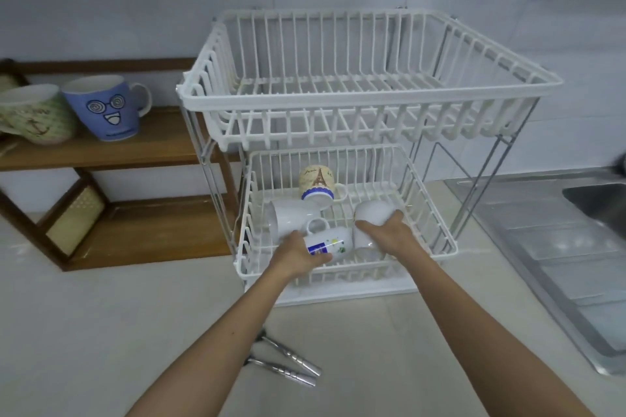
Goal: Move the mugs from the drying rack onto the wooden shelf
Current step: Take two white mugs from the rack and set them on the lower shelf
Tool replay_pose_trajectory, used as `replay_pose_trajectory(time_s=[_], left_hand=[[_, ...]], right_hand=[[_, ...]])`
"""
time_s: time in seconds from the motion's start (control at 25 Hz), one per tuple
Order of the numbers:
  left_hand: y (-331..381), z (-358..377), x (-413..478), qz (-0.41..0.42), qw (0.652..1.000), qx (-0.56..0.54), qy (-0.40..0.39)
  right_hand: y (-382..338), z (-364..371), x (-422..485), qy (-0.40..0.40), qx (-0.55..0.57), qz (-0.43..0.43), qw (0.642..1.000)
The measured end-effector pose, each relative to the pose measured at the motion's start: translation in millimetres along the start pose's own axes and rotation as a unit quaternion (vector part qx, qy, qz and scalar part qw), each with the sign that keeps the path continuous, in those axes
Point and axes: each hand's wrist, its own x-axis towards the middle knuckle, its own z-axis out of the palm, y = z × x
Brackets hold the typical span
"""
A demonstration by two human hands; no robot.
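Mugs lie in the white wire drying rack's (345, 267) lower tier: left hand (298, 256) wraps the white blue-labelled mug (330, 244), right hand (389, 230) clasps a plain white mug (374, 213). Lift both clear of the front rail before swinging toward the wooden shelf (152, 145).

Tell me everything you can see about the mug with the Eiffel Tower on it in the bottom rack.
The Eiffel Tower mug looks ceramic: cream body with a brown tower drawing and some script, a blue band at the rim, and a white handle on its right. It sits upside down, tilted toward the camera, at the back of the lower basket of the drying rack. Its rim seems to rest against a plain white mug lying on its side. Neither hand touches it.
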Motion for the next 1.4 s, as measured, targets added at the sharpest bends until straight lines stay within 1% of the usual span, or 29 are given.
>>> replay_pose_trajectory(time_s=[0.12,0.2,0.32,0.44,0.52,0.56,0.64,0.72,0.8,0.92,1.12,1.24,1.32,1.4], left_hand=[[0,-3,-3,0.012,1.0,-0.012,0.013],[-1,-3,-5,0.011,0.999,-0.024,0.035],[1,-4,-7,0.021,0.995,-0.067,0.076],[6,-8,-17,0.058,0.986,-0.107,0.112],[8,-14,-30,0.083,0.978,-0.123,0.15],[9,-18,-37,0.099,0.973,-0.131,0.163],[8,-32,-54,0.143,0.965,-0.139,0.17],[4,-50,-77,0.186,0.959,-0.145,0.159],[-7,-69,-101,0.211,0.951,-0.176,0.144],[-40,-100,-133,0.214,0.938,-0.234,0.141],[-102,-157,-159,0.21,0.925,-0.254,0.188],[-136,-193,-162,0.188,0.921,-0.257,0.223],[-158,-216,-161,0.163,0.921,-0.248,0.251],[-178,-237,-157,0.127,0.924,-0.232,0.276]], right_hand=[[-1,5,9,-0.019,0.01,0.012,1.0],[-2,6,12,-0.027,0.021,0.021,0.999],[3,3,13,-0.029,0.087,0.018,0.996],[4,-5,9,-0.033,0.151,-0.018,0.988],[0,-13,2,-0.041,0.216,-0.055,0.974],[-3,-18,-4,-0.058,0.239,-0.075,0.966],[-8,-29,-17,-0.135,0.268,-0.114,0.947],[-12,-36,-32,-0.235,0.316,-0.143,0.908],[-20,-39,-51,-0.309,0.357,-0.155,0.868],[-37,-27,-85,-0.371,0.356,-0.183,0.838],[-78,19,-145,-0.438,0.331,-0.199,0.812],[-107,45,-183,-0.489,0.296,-0.27,0.775],[-126,67,-205,-0.495,0.284,-0.301,0.764],[-142,93,-218,-0.479,0.284,-0.312,0.77]])
